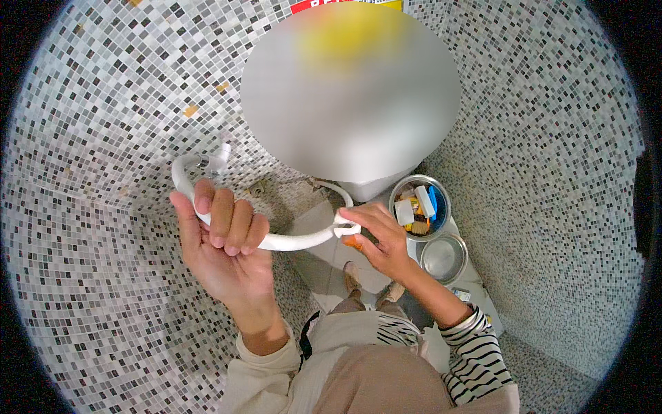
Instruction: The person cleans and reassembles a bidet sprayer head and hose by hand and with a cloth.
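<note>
A white hose runs from a white wall tap, loops down through my left hand and reaches my right hand. My left hand is closed around the hose, palm up, fingers curled over it. Between thumb and fingers, my right hand pinches the hose's far end, where a white curved lip shows. A small orange piece sits under that end, against my right hand; its kind is unclear. Behind my right fingers a thinner white pipe curves down from the wall.
A large grey rounded shape, blurred, fills the upper middle. To its lower right stands a steel bowl with sponges and blue and orange items. A second steel bowl sits nearer. Mosaic-tiled walls close in on both sides. My shoes stand below.
</note>
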`<state>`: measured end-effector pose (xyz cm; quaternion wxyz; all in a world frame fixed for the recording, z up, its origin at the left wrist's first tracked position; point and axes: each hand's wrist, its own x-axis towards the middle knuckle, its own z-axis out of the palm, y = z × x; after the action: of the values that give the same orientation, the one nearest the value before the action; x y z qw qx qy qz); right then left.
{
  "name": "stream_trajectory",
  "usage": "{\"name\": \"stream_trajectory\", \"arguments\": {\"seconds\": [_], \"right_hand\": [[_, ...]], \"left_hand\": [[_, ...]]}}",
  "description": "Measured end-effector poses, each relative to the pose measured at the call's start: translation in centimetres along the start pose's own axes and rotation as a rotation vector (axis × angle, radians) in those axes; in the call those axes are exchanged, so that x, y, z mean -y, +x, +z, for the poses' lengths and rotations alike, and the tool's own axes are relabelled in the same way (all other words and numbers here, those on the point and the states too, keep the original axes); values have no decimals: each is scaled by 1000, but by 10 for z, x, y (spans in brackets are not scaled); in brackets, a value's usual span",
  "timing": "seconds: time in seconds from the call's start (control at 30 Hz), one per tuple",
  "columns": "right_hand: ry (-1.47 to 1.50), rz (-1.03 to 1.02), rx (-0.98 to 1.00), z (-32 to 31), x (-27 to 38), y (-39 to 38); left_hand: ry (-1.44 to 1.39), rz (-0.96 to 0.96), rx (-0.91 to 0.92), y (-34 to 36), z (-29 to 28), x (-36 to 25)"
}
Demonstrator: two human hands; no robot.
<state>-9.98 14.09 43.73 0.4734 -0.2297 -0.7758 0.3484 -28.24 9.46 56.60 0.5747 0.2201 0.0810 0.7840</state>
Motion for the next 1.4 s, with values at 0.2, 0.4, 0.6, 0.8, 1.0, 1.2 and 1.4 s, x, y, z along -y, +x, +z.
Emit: {"name": "stream_trajectory", "arguments": {"seconds": [0.2,0.4,0.6,0.8,1.0,1.2,1.4], "right_hand": [[187,13,-159,14,77,48],[174,214,-265,27,61,23],[161,23,-313,39,76,33],[253,345,-313,39,36,10],[193,360,-94,42,20,9],[263,430,41,46,12,-15],[-37,417,165,67,-74,-74]], "left_hand": [[25,46,4,0,3,8],[-17,101,22,-1,0,7],[-26,122,-10,-8,0,9],[-75,89,54,-9,5,6],[-85,46,22,-18,7,-1],[-61,-28,49,-36,-5,-10],[-23,-44,28,-56,-10,-5]]}}
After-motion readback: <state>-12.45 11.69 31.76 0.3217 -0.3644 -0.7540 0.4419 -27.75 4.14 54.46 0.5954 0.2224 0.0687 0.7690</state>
